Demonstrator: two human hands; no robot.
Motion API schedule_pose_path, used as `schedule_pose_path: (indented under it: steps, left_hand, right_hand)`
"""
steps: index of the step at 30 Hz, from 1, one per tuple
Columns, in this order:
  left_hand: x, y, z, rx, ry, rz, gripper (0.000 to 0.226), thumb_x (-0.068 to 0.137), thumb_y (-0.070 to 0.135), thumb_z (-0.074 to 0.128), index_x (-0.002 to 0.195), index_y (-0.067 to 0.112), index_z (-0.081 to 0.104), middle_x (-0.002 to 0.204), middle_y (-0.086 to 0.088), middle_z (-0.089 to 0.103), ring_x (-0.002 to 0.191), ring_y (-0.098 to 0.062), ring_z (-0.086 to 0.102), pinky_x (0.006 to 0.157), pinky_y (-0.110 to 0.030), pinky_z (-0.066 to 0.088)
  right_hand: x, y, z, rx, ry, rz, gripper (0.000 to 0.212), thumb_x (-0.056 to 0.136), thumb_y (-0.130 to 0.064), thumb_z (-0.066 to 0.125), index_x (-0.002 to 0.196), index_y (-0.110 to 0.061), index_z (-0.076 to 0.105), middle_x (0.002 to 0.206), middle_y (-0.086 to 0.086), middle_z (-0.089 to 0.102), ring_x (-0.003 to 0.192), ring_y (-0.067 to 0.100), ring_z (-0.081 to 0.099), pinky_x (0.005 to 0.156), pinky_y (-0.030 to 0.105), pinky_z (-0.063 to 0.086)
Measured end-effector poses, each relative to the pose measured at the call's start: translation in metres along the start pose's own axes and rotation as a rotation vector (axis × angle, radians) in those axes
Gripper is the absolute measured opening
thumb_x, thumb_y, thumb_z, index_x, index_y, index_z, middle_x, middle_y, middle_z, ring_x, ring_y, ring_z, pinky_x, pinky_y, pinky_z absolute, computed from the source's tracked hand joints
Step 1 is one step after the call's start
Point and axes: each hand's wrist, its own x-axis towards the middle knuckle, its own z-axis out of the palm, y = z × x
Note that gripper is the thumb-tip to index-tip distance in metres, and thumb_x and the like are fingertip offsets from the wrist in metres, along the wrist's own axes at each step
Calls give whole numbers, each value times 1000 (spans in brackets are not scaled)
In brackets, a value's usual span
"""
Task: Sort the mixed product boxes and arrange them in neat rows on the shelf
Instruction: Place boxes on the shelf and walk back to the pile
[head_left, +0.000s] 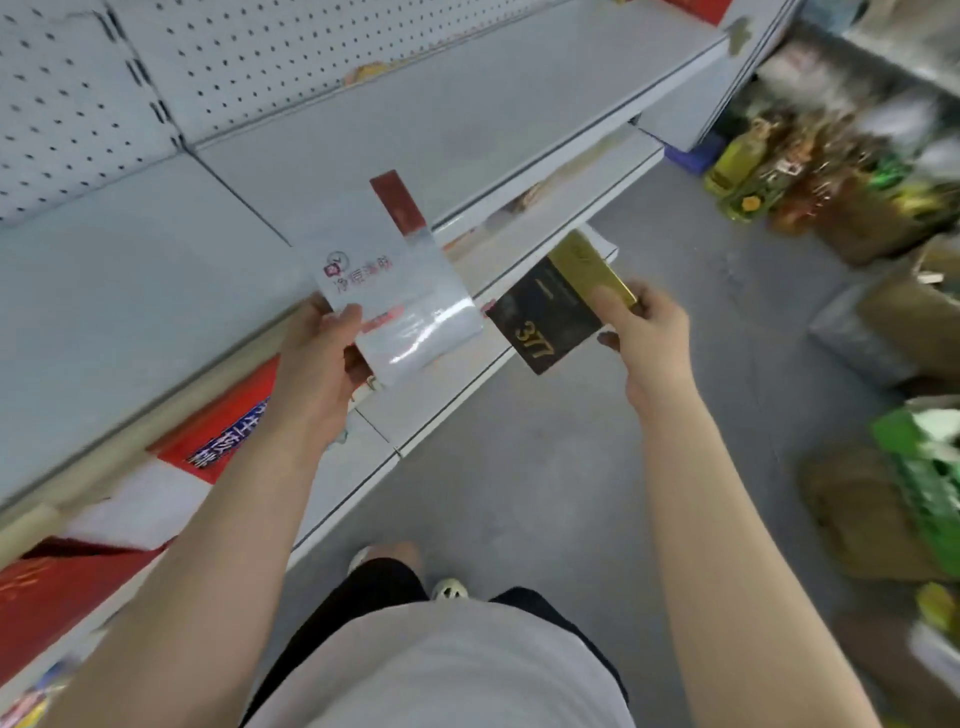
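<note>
Shelf unit: the grey shelf (130, 291) with its pegboard back (234, 62) runs from 7 o'clock up to 1 o'clock across the head view; its upper board is mostly bare, and lower tiers step out beneath it.
Floor: grey floor (545, 467) fills the centre and 5 o'clock; blurred cartons and bottles (779, 171) crowd the 2 to 4 o'clock edge.
Shelved stock: red boxes (218, 421) lie on a lower tier at 8 o'clock, partly hidden by the left forearm.
White box: the glossy white box (395, 291) with a dark red end sits near centre, above the front edge of the upper board, tilted toward 1 o'clock.
Black box: the black and gold box (550, 312) marked 377 is just at 3 o'clock of the white one, out over the lower tiers and not resting on anything.
Left hand: the left hand (322, 358) grips the white box by its near end, thumb on top, fingers curled beneath.
Right hand: the right hand (644, 332) pinches the black box at its gold end, thumb on top.
Step, as I judge it: placing two different products, so each wants its own row.
Doing it well: set one down at a time, square its long edge to the shelf front, and butt it against like boxes only.
</note>
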Motion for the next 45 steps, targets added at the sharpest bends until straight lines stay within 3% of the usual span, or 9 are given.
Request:
schedule_pose_path:
  steps: [3, 6, 10, 15, 23, 27, 33, 37, 45]
  left_hand:
    - [34, -9, 42, 51, -46, -6, 11, 97, 10, 54, 98, 21, 56, 104, -3, 70, 88, -15, 70, 77, -33, 57]
    - [75, -14, 81, 71, -81, -1, 9, 97, 10, 54, 102, 18, 54, 98, 1, 71, 88, -15, 69, 73, -31, 59]
    - [138, -14, 138, 105, -149, 3, 13, 98, 13, 54, 110, 15, 53, 106, -3, 69, 93, -15, 70, 71, -28, 57]
    - [214, -6, 211, 149, -178, -11, 10, 98, 12, 52, 106, 19, 54, 100, -1, 70, 85, -14, 69, 71, -30, 56]
    - [314, 3, 333, 143, -171, -26, 11, 98, 12, 53, 108, 17, 53, 106, -4, 69, 89, -15, 70, 72, -28, 57]
    - [359, -6, 394, 116, -146, 0, 10, 98, 11, 52, 108, 15, 52, 106, -4, 70, 92, -15, 71, 76, -31, 59]
    - [415, -23, 494, 55, -25, 9, 7, 99, 12, 53, 104, 16, 54, 97, 1, 73, 85, -13, 71, 69, -27, 57]
    - [449, -29, 548, 22, 68, 21, 7, 98, 10, 53, 97, 17, 53, 94, 1, 73, 83, -13, 71, 69, -28, 57]
    - [539, -24, 611, 27, 179, 82, 7, 98, 11, 53, 101, 17, 55, 99, 1, 72, 89, -15, 70, 71, -27, 57]
  right_hand:
    - [38, 0, -21, 16, 57, -2, 22, 92, -23, 68, 112, -13, 65, 95, 2, 67, 76, 10, 60, 62, 17, 51]
    - [83, -2, -32, 18, 98, 8, 24, 92, -23, 69, 112, -12, 65, 95, 5, 66, 73, 9, 58, 61, 15, 51]
    - [157, -10, -38, 10, 137, 8, 23, 90, -22, 70, 109, -11, 65, 92, 6, 64, 70, 7, 57, 61, 17, 52]
    - [247, -31, -42, -15, 174, -20, 22, 88, -23, 72, 107, -13, 67, 80, -4, 59, 66, 12, 54, 63, 22, 52]
    - [395, -57, -70, -18, 198, -49, 15, 87, -22, 73, 100, -18, 66, 82, -1, 63, 65, 11, 56, 64, 27, 53]
    - [481, -62, -85, -28, 167, -81, 14, 89, -20, 72, 100, -18, 63, 82, -3, 62, 65, 9, 57, 62, 25, 54]
    - [614, -77, -118, -84, 69, -116, 24, 87, -19, 73, 109, -11, 65, 86, 2, 66, 54, 2, 58, 59, 24, 54]
    - [697, -93, -132, -93, -8, -132, 28, 87, -22, 74, 111, -12, 65, 93, 7, 69, 63, 10, 61, 62, 24, 55]
    - [831, -137, -111, -57, -109, -151, 27, 87, -26, 74, 107, -18, 58, 91, 1, 72, 68, 12, 65, 60, 21, 52]
